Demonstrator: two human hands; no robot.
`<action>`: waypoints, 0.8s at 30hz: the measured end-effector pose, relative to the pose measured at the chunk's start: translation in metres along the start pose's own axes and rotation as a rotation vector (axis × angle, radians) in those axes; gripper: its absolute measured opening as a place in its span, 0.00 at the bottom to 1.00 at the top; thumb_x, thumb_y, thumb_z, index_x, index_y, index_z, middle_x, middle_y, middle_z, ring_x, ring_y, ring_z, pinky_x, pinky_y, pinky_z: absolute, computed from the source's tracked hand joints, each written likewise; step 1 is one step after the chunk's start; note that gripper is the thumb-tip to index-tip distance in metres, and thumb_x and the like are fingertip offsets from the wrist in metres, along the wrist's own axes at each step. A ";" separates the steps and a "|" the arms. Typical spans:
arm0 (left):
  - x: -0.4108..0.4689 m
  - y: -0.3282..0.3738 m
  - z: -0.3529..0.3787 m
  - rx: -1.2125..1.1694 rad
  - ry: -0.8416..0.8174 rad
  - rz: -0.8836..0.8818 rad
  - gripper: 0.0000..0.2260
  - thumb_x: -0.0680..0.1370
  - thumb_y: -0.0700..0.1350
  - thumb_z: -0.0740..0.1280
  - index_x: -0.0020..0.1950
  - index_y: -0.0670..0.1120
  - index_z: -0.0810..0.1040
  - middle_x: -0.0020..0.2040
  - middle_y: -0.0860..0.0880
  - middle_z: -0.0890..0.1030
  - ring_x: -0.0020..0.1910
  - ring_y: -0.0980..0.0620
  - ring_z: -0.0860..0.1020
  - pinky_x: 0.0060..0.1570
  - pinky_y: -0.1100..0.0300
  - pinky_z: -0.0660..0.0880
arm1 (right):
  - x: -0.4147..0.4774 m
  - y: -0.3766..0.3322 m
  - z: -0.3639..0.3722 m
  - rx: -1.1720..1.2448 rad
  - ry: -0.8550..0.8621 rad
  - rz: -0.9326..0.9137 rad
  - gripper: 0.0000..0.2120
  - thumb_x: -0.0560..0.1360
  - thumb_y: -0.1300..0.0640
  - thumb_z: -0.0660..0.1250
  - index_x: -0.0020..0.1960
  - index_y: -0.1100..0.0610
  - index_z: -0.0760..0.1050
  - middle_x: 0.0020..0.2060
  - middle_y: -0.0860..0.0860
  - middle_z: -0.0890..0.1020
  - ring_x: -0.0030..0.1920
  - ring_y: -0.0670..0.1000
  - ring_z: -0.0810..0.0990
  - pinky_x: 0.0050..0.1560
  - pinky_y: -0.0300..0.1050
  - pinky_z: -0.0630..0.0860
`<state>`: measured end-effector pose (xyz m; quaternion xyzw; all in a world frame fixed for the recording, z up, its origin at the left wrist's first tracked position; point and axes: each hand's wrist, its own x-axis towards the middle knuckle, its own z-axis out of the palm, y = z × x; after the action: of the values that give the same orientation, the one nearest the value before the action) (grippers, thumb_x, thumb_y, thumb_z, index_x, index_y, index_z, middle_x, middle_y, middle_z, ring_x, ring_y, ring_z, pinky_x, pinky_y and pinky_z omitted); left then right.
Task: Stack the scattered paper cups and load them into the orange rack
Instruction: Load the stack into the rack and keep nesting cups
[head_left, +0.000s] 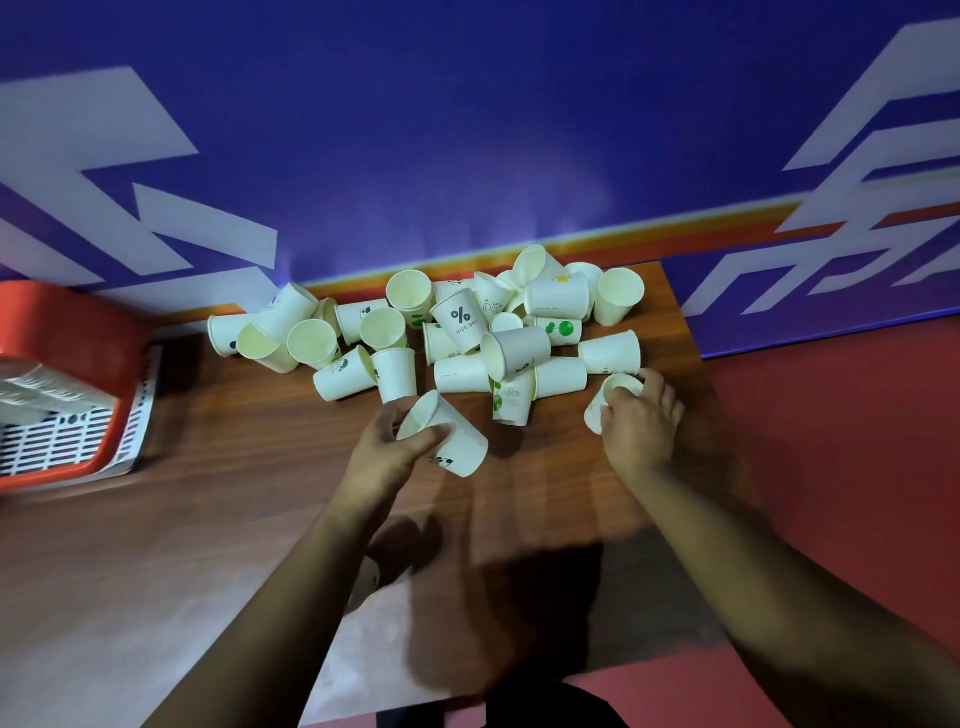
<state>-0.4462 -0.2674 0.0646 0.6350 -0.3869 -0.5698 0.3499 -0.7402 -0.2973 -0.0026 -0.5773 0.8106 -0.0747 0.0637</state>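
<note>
On the brown wooden counter (234, 519), the left hand (387, 449) grips a tilted white paper cup (452, 436). The right hand (641, 423) clasps another small white cup (613, 387) at four o'clock of the scattered white paper cups (457, 327). The orange plastic rack (62, 332) sits at nine o'clock.

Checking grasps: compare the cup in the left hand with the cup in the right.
The left hand's cup is mostly exposed; the right hand's cup is largely covered by fingers. The left one's mouth points up-left, the right one's up-right. Both are white paper cups, tilted.
</note>
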 end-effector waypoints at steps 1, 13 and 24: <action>-0.003 -0.001 -0.006 0.005 0.003 0.002 0.22 0.69 0.47 0.76 0.61 0.48 0.78 0.56 0.44 0.83 0.51 0.52 0.82 0.45 0.63 0.76 | -0.007 -0.004 -0.003 0.103 0.019 0.013 0.05 0.70 0.59 0.74 0.46 0.56 0.83 0.64 0.58 0.72 0.63 0.61 0.71 0.61 0.59 0.68; -0.076 -0.006 -0.102 0.131 -0.021 0.170 0.25 0.70 0.44 0.80 0.64 0.53 0.75 0.57 0.52 0.81 0.53 0.61 0.80 0.50 0.64 0.76 | -0.123 -0.104 -0.056 0.810 -0.205 -0.034 0.08 0.70 0.58 0.73 0.36 0.55 0.75 0.52 0.45 0.75 0.58 0.46 0.74 0.48 0.25 0.63; -0.116 -0.078 -0.152 0.573 -0.090 0.341 0.25 0.66 0.60 0.76 0.59 0.68 0.70 0.52 0.64 0.73 0.51 0.61 0.74 0.51 0.67 0.71 | -0.192 -0.164 -0.056 0.994 -0.375 -0.006 0.14 0.69 0.50 0.73 0.52 0.44 0.73 0.50 0.42 0.79 0.54 0.43 0.78 0.55 0.56 0.79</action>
<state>-0.2932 -0.1280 0.0639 0.6078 -0.6471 -0.3985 0.2301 -0.5364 -0.1657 0.0874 -0.4834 0.6504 -0.3456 0.4731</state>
